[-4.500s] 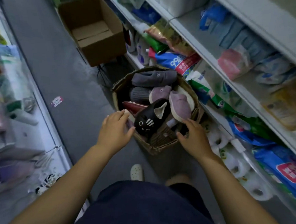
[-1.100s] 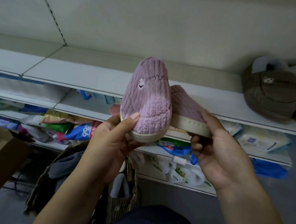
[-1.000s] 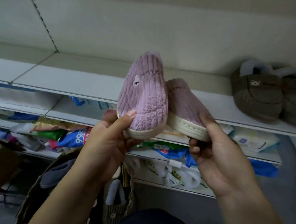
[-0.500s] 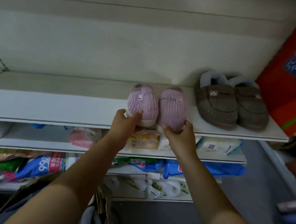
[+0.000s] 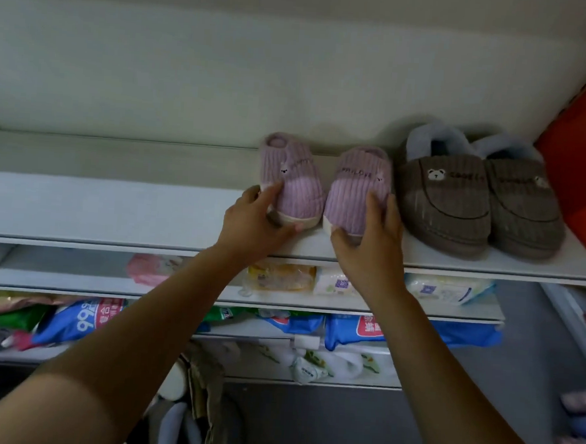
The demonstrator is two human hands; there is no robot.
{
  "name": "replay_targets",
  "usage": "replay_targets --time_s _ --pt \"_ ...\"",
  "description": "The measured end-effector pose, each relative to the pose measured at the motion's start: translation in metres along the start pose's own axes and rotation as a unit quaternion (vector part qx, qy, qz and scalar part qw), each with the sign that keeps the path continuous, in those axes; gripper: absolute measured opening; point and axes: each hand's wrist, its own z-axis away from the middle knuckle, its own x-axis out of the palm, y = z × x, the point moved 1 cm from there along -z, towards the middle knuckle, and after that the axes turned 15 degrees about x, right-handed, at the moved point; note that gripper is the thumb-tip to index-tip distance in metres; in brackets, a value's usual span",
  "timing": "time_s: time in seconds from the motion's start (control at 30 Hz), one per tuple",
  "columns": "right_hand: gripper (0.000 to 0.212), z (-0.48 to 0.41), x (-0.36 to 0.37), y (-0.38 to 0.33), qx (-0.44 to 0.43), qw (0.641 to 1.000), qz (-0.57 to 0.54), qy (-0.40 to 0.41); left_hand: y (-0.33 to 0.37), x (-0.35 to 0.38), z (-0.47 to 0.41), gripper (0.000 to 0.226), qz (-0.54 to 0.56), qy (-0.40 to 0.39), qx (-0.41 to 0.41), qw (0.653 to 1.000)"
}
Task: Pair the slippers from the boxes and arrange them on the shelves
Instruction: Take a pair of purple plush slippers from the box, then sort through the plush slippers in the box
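Left hand (image 5: 254,221) grips left purple slipper (image 5: 299,184), right hand (image 5: 368,250) right purple slipper (image 5: 355,188).

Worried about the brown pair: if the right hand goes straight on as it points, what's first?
The right purple slipper, which the right hand grips; behind it, probably the back wall. The brown slipper lies alongside.

Ribbed plush left purple slipper (image 5: 297,184), cream sole down on white shelf (image 5: 114,211), slightly skewed, left of brown bear slippers (image 5: 443,203), matching right purple slipper (image 5: 355,188) between, just beside them, toes forward
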Motion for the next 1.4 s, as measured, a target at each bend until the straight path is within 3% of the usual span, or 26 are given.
replay_targets --time_s 0.3,0.6,0.8,0.93,1.13,1.4 --pt "0.076 -0.009 -0.003 0.010 0.011 1.000 -0.014 0.012 -0.015 0.013 0.002 0.078 -0.060 0.007 0.080 0.995" --pt "0.057 0.018 0.002 -0.004 0.055 0.996 0.036 0.065 -0.011 -0.005 -0.006 0.074 -0.060 -0.101 0.090 0.989" --pt "0.059 0.079 0.004 -0.032 0.036 0.996 0.046 0.062 -0.016 -0.054 0.045 0.064 -0.043 -0.064 0.137 0.988" --pt "0.062 0.161 0.030 -0.056 -0.001 0.999 0.035 0.021 -0.047 -0.098 0.123 0.056 -0.082 -0.071 0.202 0.973" --pt "0.063 0.279 0.101 -0.085 0.004 0.995 0.066 -0.077 -0.130 -0.159 0.247 0.060 -0.152 -0.084 0.215 0.961" --pt "0.067 0.381 0.200 -0.104 0.035 0.961 0.124 -0.245 -0.236 -0.187 0.393 0.064 -0.130 -0.119 0.064 0.982"
